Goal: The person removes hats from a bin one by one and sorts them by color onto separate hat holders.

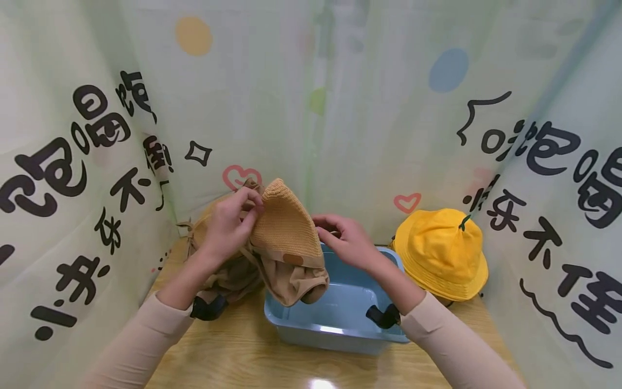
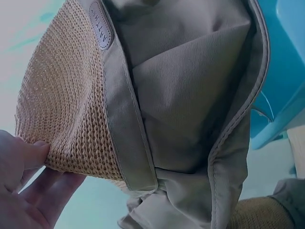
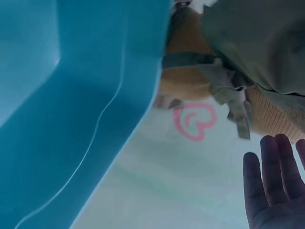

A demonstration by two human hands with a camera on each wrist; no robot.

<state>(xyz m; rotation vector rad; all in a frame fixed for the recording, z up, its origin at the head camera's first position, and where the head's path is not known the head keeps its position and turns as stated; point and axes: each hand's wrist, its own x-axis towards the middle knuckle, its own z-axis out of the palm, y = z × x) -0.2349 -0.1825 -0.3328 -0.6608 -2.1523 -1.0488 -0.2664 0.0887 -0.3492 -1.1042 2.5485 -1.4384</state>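
A sun hat (image 1: 284,232) with a tan knitted crown, khaki fabric brim and small brown label hangs above the blue tub. My left hand (image 1: 233,219) pinches the knitted crown at its left edge; in the left wrist view, the thumb and fingers of the left hand (image 2: 33,183) grip that knit. Beside the crown's right edge is my right hand (image 1: 347,237). In the right wrist view, the fingers of the right hand (image 3: 276,186) are extended, close to knitted fabric, with no grip visible. The far side of the hat is hidden.
A light blue plastic tub (image 1: 335,329) stands on the wooden table (image 1: 233,351). Other khaki and tan hats (image 1: 233,283) lie left of it, partly hidden by the left arm. To its right sits a yellow hat (image 1: 437,254). Printed curtains (image 1: 369,135) surround the table.
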